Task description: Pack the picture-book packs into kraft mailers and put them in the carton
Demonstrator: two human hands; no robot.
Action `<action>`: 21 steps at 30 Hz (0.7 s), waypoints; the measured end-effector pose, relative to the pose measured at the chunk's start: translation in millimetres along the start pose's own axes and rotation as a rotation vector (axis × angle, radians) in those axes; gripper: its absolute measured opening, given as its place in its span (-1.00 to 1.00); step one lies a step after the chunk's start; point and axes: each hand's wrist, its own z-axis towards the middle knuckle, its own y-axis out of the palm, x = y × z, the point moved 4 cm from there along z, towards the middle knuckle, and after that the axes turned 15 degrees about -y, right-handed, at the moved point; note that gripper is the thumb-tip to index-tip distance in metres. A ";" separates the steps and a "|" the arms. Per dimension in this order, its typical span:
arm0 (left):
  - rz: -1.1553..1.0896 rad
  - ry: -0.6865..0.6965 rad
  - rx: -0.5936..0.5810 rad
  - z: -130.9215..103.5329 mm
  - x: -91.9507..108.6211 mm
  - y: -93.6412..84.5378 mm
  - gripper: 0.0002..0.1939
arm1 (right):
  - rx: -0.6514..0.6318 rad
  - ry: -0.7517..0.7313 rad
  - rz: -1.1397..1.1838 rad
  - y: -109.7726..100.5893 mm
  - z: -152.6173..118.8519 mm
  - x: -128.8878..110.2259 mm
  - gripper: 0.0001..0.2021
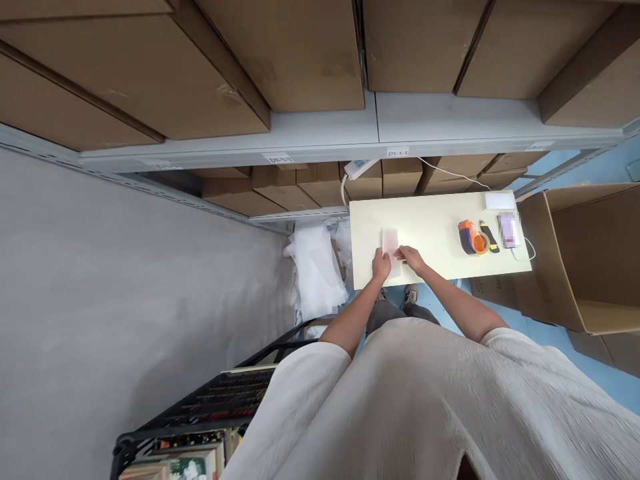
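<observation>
A flat rectangular packet (391, 239), pale pink under a whitish, translucent wrap, is over the left part of the cream tabletop (425, 227). My left hand (381, 264) grips its left edge, with the thumb lying on top. At the packet's right edge is my right hand (409, 256), its fingertips pinched together on the wrap. Whether the packet rests on the tabletop or is held slightly above it, I cannot tell. To the right lie an orange and dark blue tape dispenser (469, 237) and a black and yellow utility knife (489, 237).
A white box (499, 201) and a blurred purple item (509, 230) occupy the tabletop's right end. Beyond it stands a large open carton (555, 267). Shelves of brown cartons (310, 53) rise behind. White wrapping sheets (316, 270) lie at left, near a black crate (200, 400) with books.
</observation>
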 end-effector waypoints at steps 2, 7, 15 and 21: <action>0.002 -0.028 0.009 12.3 -7.6 -6.8 -0.81 | -0.011 -0.034 -0.105 4.9 0.2 7.0 -0.70; 0.106 -0.078 0.014 32.3 -15.7 -10.8 -0.83 | 0.037 -0.047 -0.294 6.8 -2.5 21.4 -0.86; 0.037 -0.121 0.060 29.9 -23.9 -15.8 -0.54 | 0.053 -0.021 -0.323 4.8 -6.7 22.5 -0.80; -0.014 0.071 -0.089 21.7 -36.0 -18.7 -0.48 | 0.112 -0.031 -0.364 9.2 -7.4 28.1 -0.75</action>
